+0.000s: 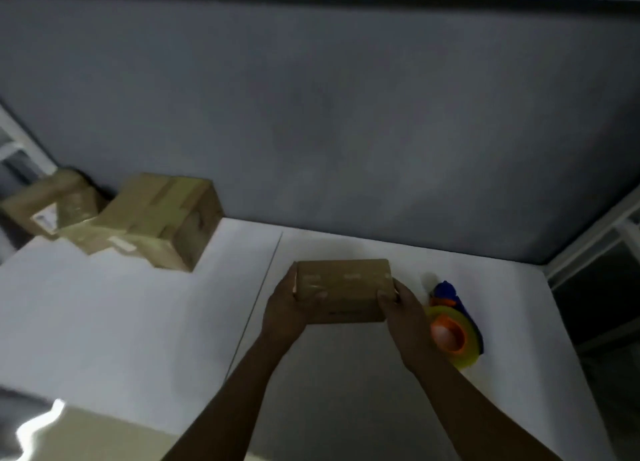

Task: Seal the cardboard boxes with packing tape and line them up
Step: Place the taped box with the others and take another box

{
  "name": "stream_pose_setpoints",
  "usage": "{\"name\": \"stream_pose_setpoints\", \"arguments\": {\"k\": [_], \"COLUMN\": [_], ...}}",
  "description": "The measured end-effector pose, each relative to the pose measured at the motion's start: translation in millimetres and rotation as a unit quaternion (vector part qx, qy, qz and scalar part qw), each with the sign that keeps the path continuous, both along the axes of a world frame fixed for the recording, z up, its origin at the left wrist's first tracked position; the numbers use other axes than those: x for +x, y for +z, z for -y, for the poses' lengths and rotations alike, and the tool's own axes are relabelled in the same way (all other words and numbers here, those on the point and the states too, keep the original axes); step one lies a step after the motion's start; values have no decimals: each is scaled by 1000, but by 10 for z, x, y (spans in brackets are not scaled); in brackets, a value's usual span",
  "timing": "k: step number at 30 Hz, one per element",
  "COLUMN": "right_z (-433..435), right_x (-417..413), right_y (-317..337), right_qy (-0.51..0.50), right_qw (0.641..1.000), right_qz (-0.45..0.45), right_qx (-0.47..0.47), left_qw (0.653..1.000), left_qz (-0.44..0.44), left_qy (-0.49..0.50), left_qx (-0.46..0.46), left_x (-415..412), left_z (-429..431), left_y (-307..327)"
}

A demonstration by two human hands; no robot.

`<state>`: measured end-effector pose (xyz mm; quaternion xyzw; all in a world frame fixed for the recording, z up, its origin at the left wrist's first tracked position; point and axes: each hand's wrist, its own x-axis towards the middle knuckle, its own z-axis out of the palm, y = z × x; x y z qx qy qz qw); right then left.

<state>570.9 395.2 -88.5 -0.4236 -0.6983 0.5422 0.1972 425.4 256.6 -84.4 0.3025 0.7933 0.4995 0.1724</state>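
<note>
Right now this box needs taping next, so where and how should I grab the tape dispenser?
Probably by its blue handle, which sticks out past the yellow roll at the far end. The tape dispenser lies flat right of the box, so come from above with the right hand.

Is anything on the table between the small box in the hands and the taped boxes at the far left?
Nothing visible. The stretch of white table between the small box and the taped boxes shows only a seam. The tape dispenser lies on the other side, by the right hand.
</note>
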Motion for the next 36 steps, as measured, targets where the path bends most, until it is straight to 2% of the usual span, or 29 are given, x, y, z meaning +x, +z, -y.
{"name": "stream_pose_setpoints", "arguments": {"k": [4,11,14,17,23,29,36], "right_z": [306,1085,1537,1945,2800,3728,4163], "right_x": [-36,-388,-660,-966,-1683,-2473,-3145], "right_y": [64,113,159,223,265,299,303], "right_qy": [37,151,202,231,263,232,197], "right_qw": [999,980,972,967,961,968,977], "right_qz": [-6,-41,-45,-46,-67,-95,-85], "right_qx": [-20,-121,-115,-98,-54,-23,-4], "left_qw": [999,987,967,957,956,966,976], "left_qz": [7,63,108,116,106,105,47], "left_qy": [33,146,230,266,274,236,200], "left_qx": [11,-3,7,26,23,-9,-75], "left_x": [172,299,234,94,-443,-1233,-2143], "left_z": [600,1814,2345,2807,3792,4739,5227], "left_y": [154,238,217,193,169,266,264]}}
